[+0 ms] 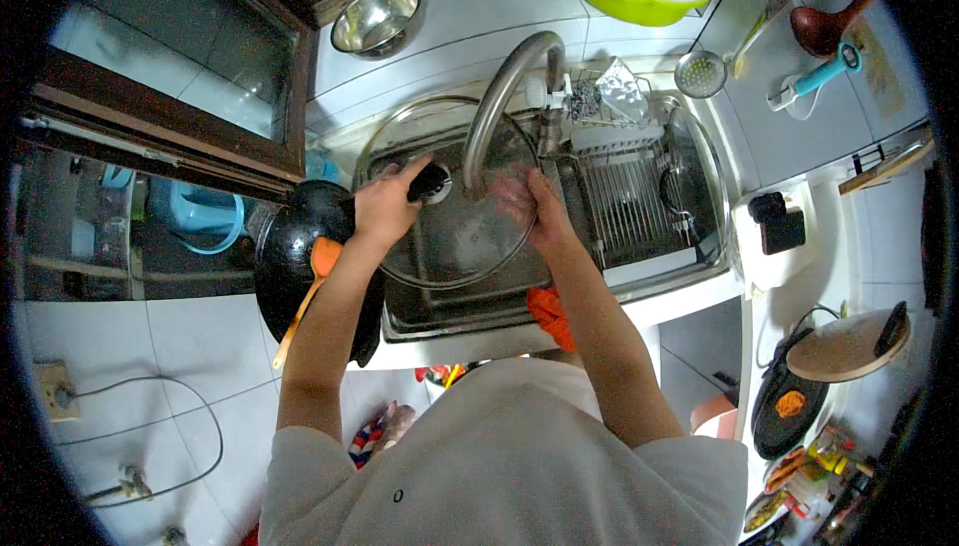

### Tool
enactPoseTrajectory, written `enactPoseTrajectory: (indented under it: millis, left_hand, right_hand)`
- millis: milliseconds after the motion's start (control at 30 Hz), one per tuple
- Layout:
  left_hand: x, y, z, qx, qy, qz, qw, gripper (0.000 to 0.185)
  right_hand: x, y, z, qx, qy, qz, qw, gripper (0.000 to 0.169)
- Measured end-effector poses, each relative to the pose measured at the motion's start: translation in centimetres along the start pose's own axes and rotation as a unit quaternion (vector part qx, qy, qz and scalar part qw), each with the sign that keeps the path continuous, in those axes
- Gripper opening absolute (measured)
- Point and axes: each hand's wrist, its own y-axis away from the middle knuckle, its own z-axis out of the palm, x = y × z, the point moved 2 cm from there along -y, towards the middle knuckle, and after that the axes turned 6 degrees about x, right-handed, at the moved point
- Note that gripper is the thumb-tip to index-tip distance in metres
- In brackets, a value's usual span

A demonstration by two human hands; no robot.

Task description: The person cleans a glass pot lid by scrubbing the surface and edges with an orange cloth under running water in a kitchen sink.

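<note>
My left hand [386, 205] grips the black knob [431, 182] of a round glass pot lid [457, 254] with a metal rim. The lid is held over the left basin of a steel sink [427, 330], below the curved metal faucet [494, 96]. At the lid's right edge is my right hand [547, 209]. Its fingers show blurred through the glass, so whether they grip the rim is unclear. A red cloth [551, 314] hangs over the sink's front edge, partly behind my right forearm.
Left of the sink, a black wok [300, 284] bears an orange-headed spatula [324, 257]. A dish rack [625, 194] and another glass lid [700, 164] occupy the right basin. A steel bowl [377, 20] and green basin [637, 3] stand behind. An open window frame [296, 89] juts in at left.
</note>
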Motion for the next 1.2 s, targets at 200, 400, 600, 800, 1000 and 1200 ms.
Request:
enactPoseTrajectory:
  millis: [200, 400, 600, 800, 1000, 1200]
  left_hand:
    - [1.9, -0.4, -0.4, 0.071, 0.105, -0.009, 0.992, 0.068]
    - [3.3, 0.3, 1.9, 0.111, 0.138, -0.005, 0.984, 0.071]
    - [8.4, 4.3, 6.8, 0.255, 0.168, 0.037, 0.952, 0.062]
    - [10.8, 0.9, 7.0, 0.244, 0.281, 0.043, 0.927, 0.052]
    - [9.6, -5.6, 12.8, 0.255, 0.332, -0.121, 0.900, 0.051]
    - [10.4, -2.9, 11.5, 0.319, 0.538, -0.049, 0.779, 0.031]
  right_hand:
    - [-3.1, 4.6, 2.6, 0.022, -0.019, -0.089, 0.996, 0.028]
    - [-4.0, 6.7, 2.5, 0.039, 0.013, -0.165, 0.985, 0.028]
    - [-2.5, 7.7, 2.0, 0.072, 0.054, -0.174, 0.981, 0.030]
    - [-1.0, 8.9, 1.9, 0.069, 0.130, -0.186, 0.971, 0.025]
    - [0.2, 9.8, 1.6, 0.075, 0.180, -0.169, 0.966, 0.024]
    - [-0.2, 10.6, 2.0, 0.096, 0.196, -0.165, 0.962, 0.031]
